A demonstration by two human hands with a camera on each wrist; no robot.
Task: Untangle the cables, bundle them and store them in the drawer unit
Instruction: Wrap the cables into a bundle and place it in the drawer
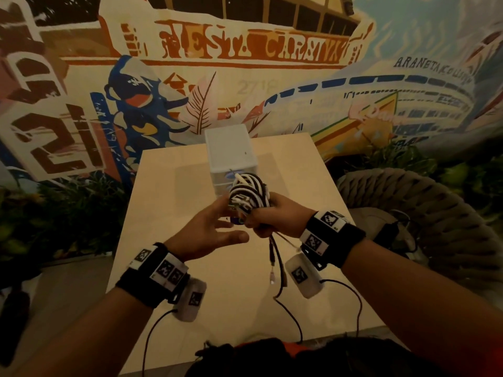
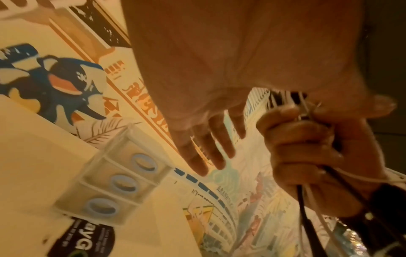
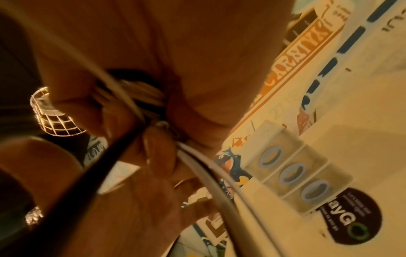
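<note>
The cables (image 1: pixel 249 194), black and white ones wound together into one thick coil, are held up in the air above the middle of the pale bench (image 1: pixel 190 186), in front of the drawer unit.

On the left, the left hand (image 1: pixel 206 235) reaches in toward the coil with its fingers (image 2: pixel 206 149) straight and spread. In the head view its fingertips are at the lower left side of the coil, but whether they actually touch it cannot be told. It grips nothing. A black band with square printed markers wraps its wrist.

At the centre, the loose cable ends (image 1: pixel 273 265), black and white, hang down from under the coil toward the bench top; one ends in a small plug. Behind the coil, the drawer unit (image 1: pixel 231 153) stands on the far part of the bench. It is white and translucent, with three stacked drawers, each with a round blue-rimmed pull, and all three are closed. A dark round sticker (image 3: pixel 349 217) lies on the bench just in front of the unit.

On the right, the right hand (image 1: pixel 280 216) grips the coil at its base, fingers and thumb curled round the strands, and the tails run out below its fist. It wears the same marked band.

Further right, beside the bench, is a woven chair (image 1: pixel 435 208). A painted mural (image 1: pixel 245 63) fills the wall behind the bench.
</note>
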